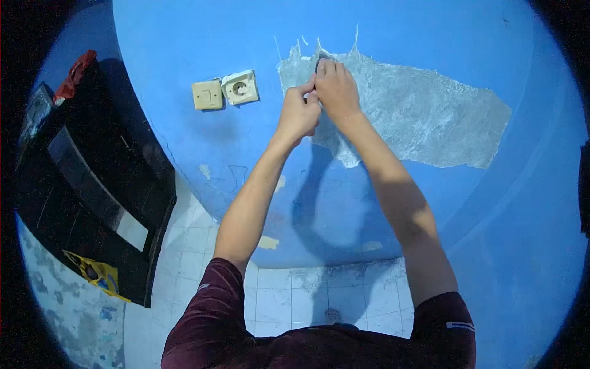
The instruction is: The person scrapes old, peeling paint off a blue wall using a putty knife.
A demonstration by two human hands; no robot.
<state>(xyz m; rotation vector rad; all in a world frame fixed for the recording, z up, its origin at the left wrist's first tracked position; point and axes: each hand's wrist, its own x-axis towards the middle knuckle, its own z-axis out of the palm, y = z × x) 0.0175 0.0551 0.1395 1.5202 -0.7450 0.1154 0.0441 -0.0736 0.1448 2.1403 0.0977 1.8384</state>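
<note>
Both my hands are raised close together against a blue wall (246, 154), at the upper left part of a bare grey patch (430, 117) with ragged paint edges. My right hand (337, 89) is closed around a small dark object (322, 57), mostly hidden by the fingers, pressed to the patch. Just left of it and lower, my left hand (299, 112) is closed with its fingertips near the right hand's thumb; what it holds, if anything, is hidden. Thin streaks of peeled paint rise above the patch.
Left of my hands, a light switch (207, 95) and a power socket (240, 88) sit on the wall. A dark cabinet (104, 166) stands at the left, with a red cloth (75, 76) on top and a yellow bag (98, 275) below. The floor (276, 295) has white tiles and a round drain (332, 315).
</note>
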